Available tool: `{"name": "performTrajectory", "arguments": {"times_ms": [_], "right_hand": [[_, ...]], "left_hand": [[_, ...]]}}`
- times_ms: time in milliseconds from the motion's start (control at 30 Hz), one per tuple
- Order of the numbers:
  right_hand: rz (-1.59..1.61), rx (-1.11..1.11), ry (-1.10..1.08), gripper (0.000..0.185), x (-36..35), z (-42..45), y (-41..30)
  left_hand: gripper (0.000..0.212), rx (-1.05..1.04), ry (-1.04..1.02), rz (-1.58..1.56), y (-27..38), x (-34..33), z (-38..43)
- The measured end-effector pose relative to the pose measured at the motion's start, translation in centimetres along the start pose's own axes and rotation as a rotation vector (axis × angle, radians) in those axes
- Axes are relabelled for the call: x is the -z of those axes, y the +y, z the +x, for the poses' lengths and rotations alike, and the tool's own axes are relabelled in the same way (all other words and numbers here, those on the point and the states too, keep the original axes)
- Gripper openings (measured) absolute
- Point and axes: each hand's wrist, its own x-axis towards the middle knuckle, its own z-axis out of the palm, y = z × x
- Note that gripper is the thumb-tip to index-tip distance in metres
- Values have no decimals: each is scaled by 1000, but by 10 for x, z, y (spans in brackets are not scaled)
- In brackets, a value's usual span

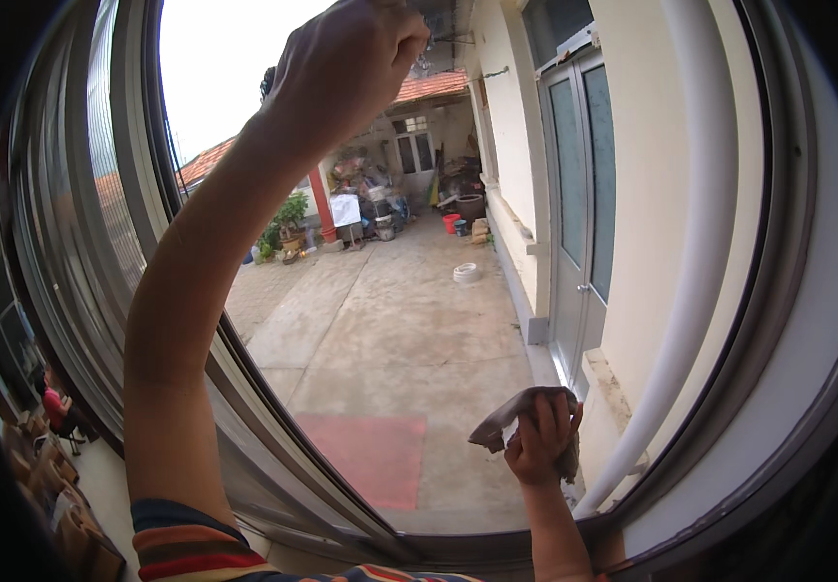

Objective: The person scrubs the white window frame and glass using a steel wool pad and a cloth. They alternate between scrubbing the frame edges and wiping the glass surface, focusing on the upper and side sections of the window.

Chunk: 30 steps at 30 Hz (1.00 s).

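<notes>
Before me is a window pane (390, 349) in a metal frame (463, 545), with a courtyard showing through it. My right hand (544, 440) is low on the right side, its fingers spread over a dark, crumpled cloth (528, 407) at the glass. My left hand (353, 51) is raised high, at the upper edge of the view, with the arm bent across the left side of the window. The fingers of that hand are partly cut off by the picture's edge. Something clear or shiny shows beside them, too unclear to name.
Sliding window frames (77, 218) stand along the left. At the far lower left a person (59, 407) in a red top sits near cardboard boxes (77, 524). Outside are a white pipe (710, 218), a double door (579, 182), a red mat (368, 458) and a white coil (465, 273).
</notes>
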Motion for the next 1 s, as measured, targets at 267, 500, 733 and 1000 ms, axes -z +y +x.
{"name": "performTrajectory", "arguments": {"times_ms": [267, 500, 733, 1000], "right_hand": [[-34, -1, -13, 13, 8, 6, 13], [5, 37, -25, 12, 2, 3, 6], [-2, 50, 33, 13, -2, 3, 8], [-14, 115, -20, 14, 2, 1, 14]], "left_hand": [[9, -16, -88, -239, 73, -21, 8], [9, 108, -6, 106, 14, -26, 77], [8, 123, 137, -216, 84, -69, 141], [17, -409, -265, -270, 182, -53, 24]]}}
